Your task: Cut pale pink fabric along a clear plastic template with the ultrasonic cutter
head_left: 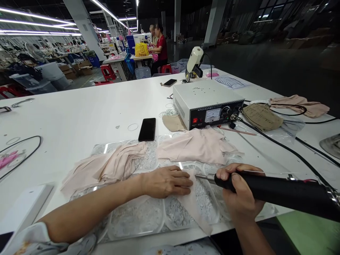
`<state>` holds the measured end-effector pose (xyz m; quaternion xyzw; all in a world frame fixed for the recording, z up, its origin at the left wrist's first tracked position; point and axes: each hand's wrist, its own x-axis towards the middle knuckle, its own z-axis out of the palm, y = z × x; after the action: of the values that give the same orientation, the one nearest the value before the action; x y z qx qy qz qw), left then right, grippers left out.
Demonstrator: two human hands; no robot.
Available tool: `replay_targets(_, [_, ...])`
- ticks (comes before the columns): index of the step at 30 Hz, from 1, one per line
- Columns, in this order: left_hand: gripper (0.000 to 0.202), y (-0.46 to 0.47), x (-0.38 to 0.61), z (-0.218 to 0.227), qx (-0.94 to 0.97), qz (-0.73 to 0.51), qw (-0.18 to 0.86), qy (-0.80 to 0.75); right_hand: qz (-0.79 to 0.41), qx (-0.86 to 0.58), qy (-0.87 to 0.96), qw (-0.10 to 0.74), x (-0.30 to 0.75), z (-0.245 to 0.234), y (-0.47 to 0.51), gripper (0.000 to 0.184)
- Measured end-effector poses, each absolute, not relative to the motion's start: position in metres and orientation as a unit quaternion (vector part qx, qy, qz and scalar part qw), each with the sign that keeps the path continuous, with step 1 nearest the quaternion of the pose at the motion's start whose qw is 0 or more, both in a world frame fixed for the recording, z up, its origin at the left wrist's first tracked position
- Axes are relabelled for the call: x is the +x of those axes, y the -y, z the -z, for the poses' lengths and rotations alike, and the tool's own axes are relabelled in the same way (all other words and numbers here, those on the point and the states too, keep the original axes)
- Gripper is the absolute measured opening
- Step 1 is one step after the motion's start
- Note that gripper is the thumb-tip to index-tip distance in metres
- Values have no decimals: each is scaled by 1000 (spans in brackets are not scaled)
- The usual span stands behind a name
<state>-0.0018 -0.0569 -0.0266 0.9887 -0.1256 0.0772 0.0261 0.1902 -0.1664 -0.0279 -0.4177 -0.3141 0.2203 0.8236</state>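
Observation:
My left hand [167, 182] lies flat with fingers stretched over a pale pink fabric piece [192, 205], pressing it onto a scuffed clear plastic sheet [135, 225] with rounded panels. Whatever lies beneath the palm is hidden. Wrapped around the black handle of a corded cutting tool [276, 191] is my right hand [241, 191]. The tool's thin metal tip reaches the fabric's right edge, just beside my left fingertips. Beyond my hands are a fanned stack of pink fabric pieces [117, 163] at left and a second fabric pile [193, 145] at right.
Behind the fabric stand a control box [215, 117] with a dial and a black phone [147, 129]. A black cable [287, 150] runs from the box to the tool. Tan patterns [262, 116] lie at right, a white box [26, 209] at left. Two people sit at sewing machines farther back.

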Motion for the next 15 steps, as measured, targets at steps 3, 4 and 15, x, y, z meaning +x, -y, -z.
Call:
replay_targets(3, [33, 59, -1, 28, 989, -61, 30, 134, -224, -419, 307, 825, 190, 28, 166, 14])
replay_targets(4, [33, 59, 0, 28, 989, -54, 32, 136, -225, -419, 304, 825, 191, 28, 166, 14])
replay_targets(15, [28, 61, -2, 28, 988, -60, 66, 129, -289, -407, 282, 819, 193, 16, 187, 10])
